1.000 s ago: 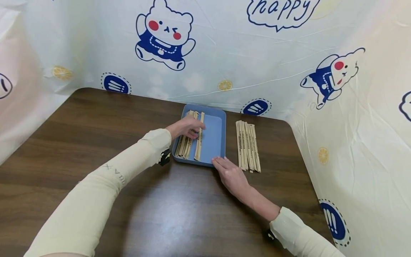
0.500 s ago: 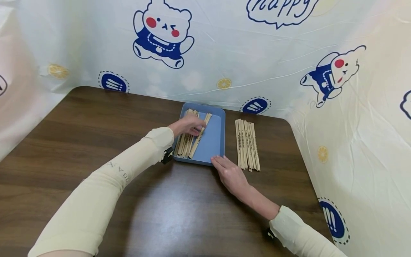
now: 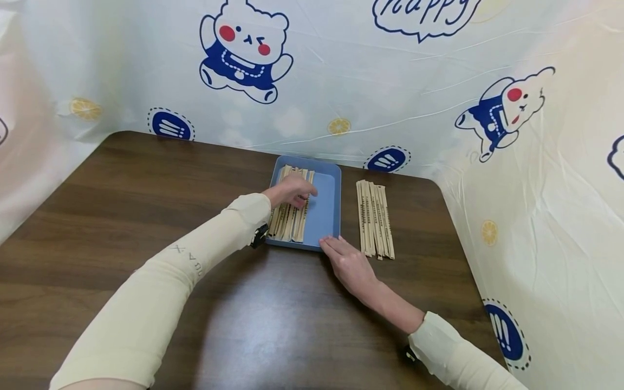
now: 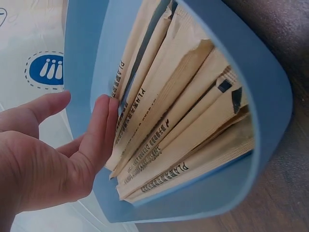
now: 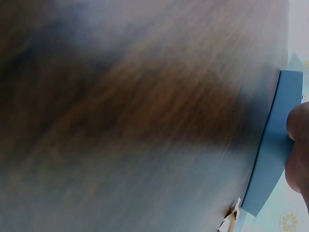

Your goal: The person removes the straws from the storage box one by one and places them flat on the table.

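Several paper-wrapped straws (image 3: 294,230) with dark print lie side by side along the left part of a shallow blue tray (image 3: 327,200). My left hand (image 3: 294,190) is over them, its fingers extended. In the left wrist view the left hand's (image 4: 53,154) fingertips touch the nearest wrapped straw (image 4: 133,53), with the thumb held apart. My right hand (image 3: 352,268) holds the tray's front right corner. In the right wrist view, only the ends of the right hand's digits (image 5: 299,145) show against the blue wall (image 5: 275,145).
To the right of the tray, a second row of wrapped straws (image 3: 374,219) lies on the dark wooden table (image 3: 195,184). A printed curtain (image 3: 312,70) with cartoon bears hangs behind the table and along its sides.
One straw, separate and upright a second ago, tilted and then straightened against the others as my left hand moved slightly right. My right hand has stayed at the tray's corner.
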`<action>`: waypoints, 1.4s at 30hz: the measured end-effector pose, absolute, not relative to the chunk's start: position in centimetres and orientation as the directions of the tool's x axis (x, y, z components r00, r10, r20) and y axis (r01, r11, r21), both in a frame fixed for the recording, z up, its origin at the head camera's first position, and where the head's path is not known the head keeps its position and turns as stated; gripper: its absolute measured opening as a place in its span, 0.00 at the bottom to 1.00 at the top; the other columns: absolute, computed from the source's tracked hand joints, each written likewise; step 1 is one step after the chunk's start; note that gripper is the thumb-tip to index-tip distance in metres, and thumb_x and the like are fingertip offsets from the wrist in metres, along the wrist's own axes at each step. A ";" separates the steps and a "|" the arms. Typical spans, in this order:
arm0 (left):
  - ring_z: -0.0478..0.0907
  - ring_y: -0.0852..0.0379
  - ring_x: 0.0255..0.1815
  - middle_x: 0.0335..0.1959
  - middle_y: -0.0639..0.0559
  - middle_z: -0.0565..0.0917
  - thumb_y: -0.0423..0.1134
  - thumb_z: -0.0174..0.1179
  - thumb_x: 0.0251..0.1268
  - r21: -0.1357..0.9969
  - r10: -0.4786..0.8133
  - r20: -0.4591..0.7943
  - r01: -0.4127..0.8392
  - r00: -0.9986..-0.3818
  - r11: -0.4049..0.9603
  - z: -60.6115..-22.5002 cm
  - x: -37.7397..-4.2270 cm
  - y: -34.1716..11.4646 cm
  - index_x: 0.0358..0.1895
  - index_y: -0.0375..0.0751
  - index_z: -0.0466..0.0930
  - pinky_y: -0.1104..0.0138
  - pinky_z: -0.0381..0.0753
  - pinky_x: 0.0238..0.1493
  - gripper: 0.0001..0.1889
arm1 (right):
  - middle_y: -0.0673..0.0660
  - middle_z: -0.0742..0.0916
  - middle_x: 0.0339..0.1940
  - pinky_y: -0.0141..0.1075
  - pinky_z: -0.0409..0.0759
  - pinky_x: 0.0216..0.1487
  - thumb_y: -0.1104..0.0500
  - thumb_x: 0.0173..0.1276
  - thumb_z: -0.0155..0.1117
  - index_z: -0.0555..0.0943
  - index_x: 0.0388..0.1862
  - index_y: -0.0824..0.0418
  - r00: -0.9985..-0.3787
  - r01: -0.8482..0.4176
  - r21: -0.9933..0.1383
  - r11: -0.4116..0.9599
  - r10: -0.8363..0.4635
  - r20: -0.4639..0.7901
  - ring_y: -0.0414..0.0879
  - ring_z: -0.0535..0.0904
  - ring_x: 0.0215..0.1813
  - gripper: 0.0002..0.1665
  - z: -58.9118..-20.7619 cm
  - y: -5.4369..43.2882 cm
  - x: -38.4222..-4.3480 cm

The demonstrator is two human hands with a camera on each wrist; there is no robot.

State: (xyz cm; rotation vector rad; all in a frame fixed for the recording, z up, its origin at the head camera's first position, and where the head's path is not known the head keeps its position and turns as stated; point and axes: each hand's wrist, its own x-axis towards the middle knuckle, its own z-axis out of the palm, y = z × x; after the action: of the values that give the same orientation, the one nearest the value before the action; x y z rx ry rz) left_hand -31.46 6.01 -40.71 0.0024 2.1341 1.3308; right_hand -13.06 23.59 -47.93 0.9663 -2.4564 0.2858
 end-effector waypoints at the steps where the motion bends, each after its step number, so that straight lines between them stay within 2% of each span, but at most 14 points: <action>1: 0.81 0.39 0.51 0.55 0.34 0.77 0.35 0.64 0.67 0.814 0.313 -0.495 -0.305 -0.811 0.495 -40.7 -31.4 6.1 0.64 0.27 0.70 0.57 0.85 0.49 0.26 | 0.63 0.86 0.55 0.47 0.76 0.62 0.75 0.64 0.66 0.82 0.57 0.70 -0.638 -0.683 -0.023 0.730 -0.582 0.504 0.53 0.82 0.58 0.21 -47.9 23.6 -13.0; 7: 0.81 0.40 0.48 0.47 0.35 0.78 0.33 0.64 0.65 0.803 0.313 -0.472 -0.255 -0.824 0.540 -40.8 -31.3 6.8 0.60 0.25 0.72 0.57 0.85 0.47 0.23 | 0.64 0.86 0.54 0.48 0.78 0.61 0.75 0.61 0.69 0.82 0.57 0.71 -0.626 -0.689 -0.022 0.724 -0.580 0.520 0.53 0.83 0.57 0.23 -48.0 23.6 -13.0; 12: 0.80 0.43 0.38 0.34 0.39 0.77 0.31 0.63 0.64 0.776 0.326 -0.423 -0.153 -0.846 0.612 -40.8 -31.0 7.4 0.43 0.28 0.76 0.56 0.86 0.45 0.09 | 0.63 0.86 0.54 0.47 0.77 0.62 0.75 0.62 0.68 0.82 0.57 0.70 -0.638 -0.679 -0.019 0.733 -0.578 0.508 0.52 0.82 0.57 0.22 -48.0 23.5 -12.9; 14: 0.80 0.44 0.35 0.33 0.40 0.77 0.30 0.63 0.64 0.753 0.335 -0.401 -0.099 -0.852 0.651 -40.9 -30.9 7.6 0.39 0.30 0.76 0.56 0.86 0.43 0.07 | 0.63 0.86 0.54 0.47 0.77 0.62 0.75 0.62 0.68 0.82 0.57 0.70 -0.641 -0.678 -0.017 0.735 -0.579 0.503 0.52 0.82 0.57 0.22 -48.0 23.5 -12.9; 20: 0.80 0.48 0.30 0.39 0.37 0.81 0.31 0.62 0.65 0.677 0.348 -0.371 0.006 -0.861 0.736 -41.2 -31.2 8.2 0.54 0.28 0.77 0.58 0.87 0.39 0.16 | 0.63 0.86 0.54 0.47 0.77 0.61 0.76 0.61 0.69 0.82 0.57 0.71 -0.636 -0.682 -0.018 0.731 -0.581 0.509 0.53 0.82 0.57 0.23 -48.0 23.5 -12.9; 24: 0.81 0.50 0.27 0.39 0.38 0.82 0.32 0.62 0.65 0.629 0.345 -0.362 0.046 -0.866 0.776 -41.5 -31.5 8.5 0.47 0.30 0.81 0.60 0.87 0.36 0.11 | 0.63 0.86 0.54 0.47 0.77 0.62 0.76 0.61 0.68 0.82 0.57 0.71 -0.637 -0.684 -0.027 0.729 -0.578 0.510 0.53 0.82 0.57 0.23 -48.1 23.4 -12.9; 26: 0.82 0.50 0.26 0.41 0.39 0.82 0.32 0.61 0.66 0.608 0.343 -0.350 0.067 -0.872 0.791 -41.5 -31.6 8.6 0.49 0.30 0.81 0.60 0.87 0.35 0.11 | 0.63 0.86 0.54 0.48 0.77 0.62 0.76 0.62 0.67 0.82 0.57 0.70 -0.641 -0.684 -0.034 0.729 -0.577 0.507 0.53 0.82 0.57 0.22 -48.1 23.4 -12.9; 28: 0.84 0.50 0.27 0.46 0.39 0.82 0.33 0.60 0.66 0.588 0.342 -0.339 0.086 -0.876 0.804 -41.5 -31.6 8.6 0.54 0.30 0.79 0.61 0.87 0.33 0.16 | 0.63 0.86 0.55 0.48 0.77 0.62 0.76 0.62 0.67 0.82 0.57 0.71 -0.642 -0.683 -0.035 0.729 -0.577 0.505 0.53 0.82 0.58 0.22 -48.1 23.3 -12.9; 31: 0.84 0.49 0.27 0.58 0.37 0.78 0.33 0.59 0.68 0.588 0.351 -0.339 0.095 -0.873 0.803 -41.4 -31.6 8.7 0.68 0.31 0.69 0.60 0.87 0.33 0.26 | 0.63 0.86 0.54 0.48 0.77 0.62 0.76 0.62 0.67 0.82 0.57 0.71 -0.643 -0.681 -0.036 0.732 -0.573 0.507 0.53 0.82 0.57 0.22 -48.0 23.3 -12.9; 33: 0.84 0.49 0.28 0.58 0.36 0.79 0.33 0.59 0.68 0.596 0.356 -0.345 0.090 -0.869 0.798 -41.4 -31.6 8.7 0.68 0.30 0.70 0.60 0.87 0.34 0.26 | 0.63 0.86 0.54 0.48 0.77 0.62 0.76 0.62 0.67 0.82 0.57 0.70 -0.643 -0.679 -0.034 0.733 -0.572 0.509 0.53 0.82 0.57 0.22 -48.0 23.3 -12.9; 35: 0.84 0.48 0.29 0.52 0.36 0.82 0.33 0.60 0.67 0.609 0.353 -0.354 0.072 -0.866 0.790 -41.3 -31.5 8.9 0.62 0.29 0.75 0.60 0.87 0.34 0.21 | 0.63 0.86 0.54 0.47 0.77 0.62 0.76 0.62 0.67 0.82 0.57 0.70 -0.643 -0.678 -0.033 0.734 -0.572 0.509 0.53 0.82 0.57 0.22 -47.9 23.3 -12.9; 38: 0.84 0.47 0.29 0.34 0.38 0.83 0.33 0.62 0.67 0.620 0.339 -0.373 0.040 -0.864 0.784 -41.3 -31.4 9.0 0.45 0.30 0.82 0.59 0.87 0.34 0.09 | 0.63 0.86 0.55 0.47 0.77 0.62 0.75 0.63 0.67 0.82 0.57 0.70 -0.642 -0.681 -0.030 0.732 -0.576 0.507 0.53 0.82 0.57 0.22 -47.9 23.3 -12.9; 42: 0.83 0.47 0.28 0.25 0.42 0.77 0.31 0.62 0.66 0.616 0.333 -0.381 0.031 -0.862 0.787 -41.3 -31.5 9.2 0.39 0.31 0.80 0.59 0.87 0.33 0.05 | 0.63 0.86 0.55 0.47 0.77 0.62 0.75 0.64 0.66 0.82 0.56 0.70 -0.647 -0.681 -0.039 0.731 -0.575 0.501 0.53 0.82 0.57 0.21 -47.8 23.3 -13.0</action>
State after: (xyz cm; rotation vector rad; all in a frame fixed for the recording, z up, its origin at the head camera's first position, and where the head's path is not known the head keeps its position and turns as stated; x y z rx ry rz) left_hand -31.50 9.21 -41.29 0.2728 2.4966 0.8497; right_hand -13.01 23.35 -47.83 0.9571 -2.4712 0.3092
